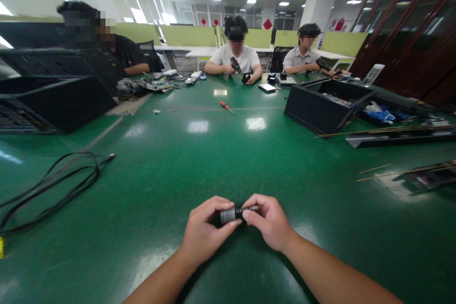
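A small grey and black cylindrical part (pixel 228 215) lies sideways between the fingers and thumb of my left hand (pixel 205 229). From its right end a thin dark shaft with a metallic tip (pixel 250 208) extends, and my right hand (pixel 270 221) pinches it between thumb and fingers. Both hands are low in the middle of the view, just above the green table (pixel 213 166). The two pieces meet in line; whether they are joined cannot be made out.
An orange screwdriver (pixel 224 105) lies farther back. Black cables (pixel 85 171) are on the left, black computer cases (pixel 76 104) at left and right. Three people sit across the table, two holding power drills (pixel 235 65). Thin rods (pixel 388 129) lie at right.
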The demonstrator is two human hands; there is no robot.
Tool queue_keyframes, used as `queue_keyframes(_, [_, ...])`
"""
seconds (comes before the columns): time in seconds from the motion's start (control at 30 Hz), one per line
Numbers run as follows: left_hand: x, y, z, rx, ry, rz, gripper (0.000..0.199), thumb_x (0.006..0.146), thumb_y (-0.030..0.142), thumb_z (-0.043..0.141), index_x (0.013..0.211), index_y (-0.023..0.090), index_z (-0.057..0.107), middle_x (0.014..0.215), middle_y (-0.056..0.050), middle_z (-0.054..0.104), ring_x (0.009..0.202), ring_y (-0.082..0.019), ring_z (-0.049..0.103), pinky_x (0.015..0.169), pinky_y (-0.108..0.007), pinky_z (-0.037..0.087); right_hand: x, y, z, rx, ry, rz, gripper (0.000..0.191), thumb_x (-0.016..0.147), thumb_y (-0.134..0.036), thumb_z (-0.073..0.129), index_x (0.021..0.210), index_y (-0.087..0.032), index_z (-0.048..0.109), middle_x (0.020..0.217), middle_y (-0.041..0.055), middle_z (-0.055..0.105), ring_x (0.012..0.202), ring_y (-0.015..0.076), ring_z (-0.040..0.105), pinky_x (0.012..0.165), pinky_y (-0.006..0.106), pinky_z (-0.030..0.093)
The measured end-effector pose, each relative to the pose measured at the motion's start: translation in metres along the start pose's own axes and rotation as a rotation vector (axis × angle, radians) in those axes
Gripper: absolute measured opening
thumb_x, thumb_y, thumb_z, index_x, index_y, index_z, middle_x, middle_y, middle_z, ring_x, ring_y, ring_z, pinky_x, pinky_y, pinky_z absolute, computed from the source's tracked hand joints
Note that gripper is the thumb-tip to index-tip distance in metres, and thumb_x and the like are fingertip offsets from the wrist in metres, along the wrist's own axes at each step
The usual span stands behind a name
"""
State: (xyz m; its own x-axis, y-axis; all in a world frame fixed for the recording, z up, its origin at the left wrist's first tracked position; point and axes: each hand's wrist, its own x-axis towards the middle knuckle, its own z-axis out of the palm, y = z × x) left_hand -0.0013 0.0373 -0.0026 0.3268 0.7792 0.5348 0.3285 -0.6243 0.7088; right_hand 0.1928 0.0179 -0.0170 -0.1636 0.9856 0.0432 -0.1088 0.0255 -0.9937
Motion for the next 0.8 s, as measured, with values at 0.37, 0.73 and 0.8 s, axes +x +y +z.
queue_keyframes(0.37, [0.0005,0.0025,-0.0008,-0.011,0.001,-0.034,0.019,0.078,0.026,0.081,0.091,0.018,0.070,0.085,-0.007,0.074,0.076,-0.020,0.073,0.067,-0.029,0.059,-0.0001,-0.0013,-0.0008,0.027,-0.008,-0.006,0.013,0.081,-0.028,0.070,0.079,-0.015,0.067,0.061,-0.0024,0.056,0.058,0.0119,0.047,0.057,0.024,0.036])
queue_keyframes(0.73, [0.0003,0.0016,-0.0005,0.003,0.012,0.004,0.022,0.076,0.020,0.083,0.094,0.019,0.069,0.086,-0.005,0.074,0.077,-0.018,0.073,0.069,-0.027,0.058,-0.0003,-0.0004,-0.0022,0.014,-0.006,-0.002,0.014,0.081,-0.029,0.070,0.079,-0.016,0.067,0.061,-0.0025,0.056,0.057,0.0119,0.047,0.057,0.025,0.036])
queue_keyframes(0.8, [0.0001,0.0011,-0.0003,0.000,0.015,0.004,0.022,0.076,0.021,0.083,0.094,0.019,0.069,0.086,-0.005,0.074,0.077,-0.018,0.073,0.069,-0.027,0.058,-0.0003,0.0002,-0.0024,0.011,-0.001,0.001,0.014,0.081,-0.029,0.070,0.079,-0.015,0.067,0.061,-0.0025,0.057,0.057,0.0119,0.047,0.057,0.025,0.036])
